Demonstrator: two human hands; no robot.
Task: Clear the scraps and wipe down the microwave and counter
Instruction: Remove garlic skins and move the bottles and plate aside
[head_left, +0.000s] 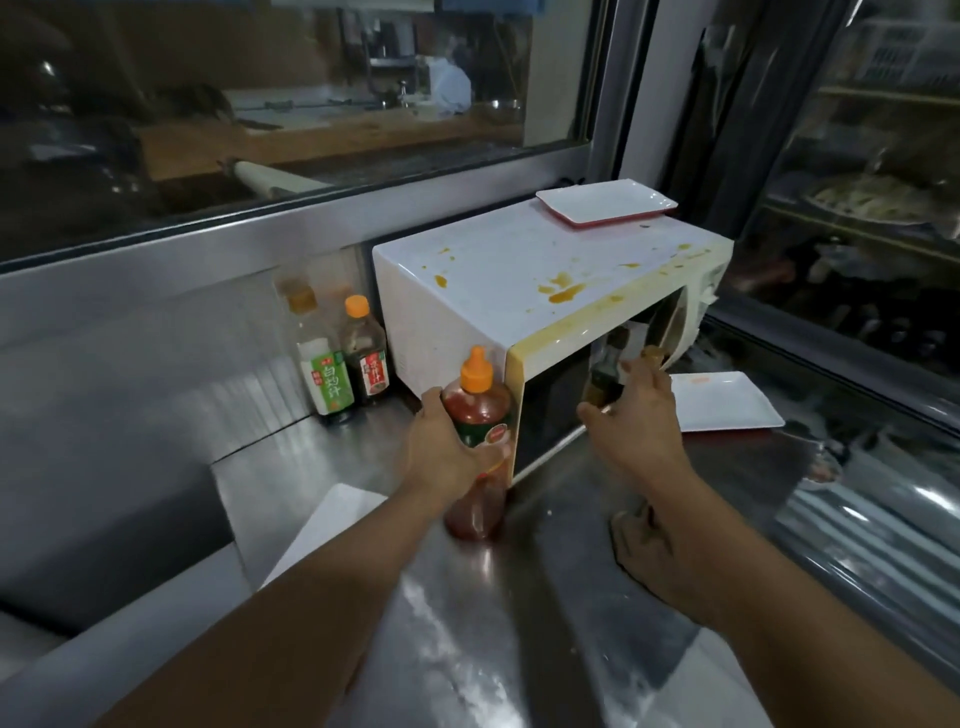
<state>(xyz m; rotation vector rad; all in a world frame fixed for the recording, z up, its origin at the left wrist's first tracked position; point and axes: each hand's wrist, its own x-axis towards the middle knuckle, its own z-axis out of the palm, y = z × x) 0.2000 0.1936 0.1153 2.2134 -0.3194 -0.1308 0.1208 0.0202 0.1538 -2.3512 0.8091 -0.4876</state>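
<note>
We grip the orange-capped red sauce bottle left-handed, right fingers clamped on a dark bottle; lift both clear before wiping the steel bench.

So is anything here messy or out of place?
Yes. The microwave has orange-brown sauce splattered over its top and smeared along its front edge. A plate sits on its back corner, partly overhanging. Each hand holds a bottle: the left hand a red sauce bottle.
</note>
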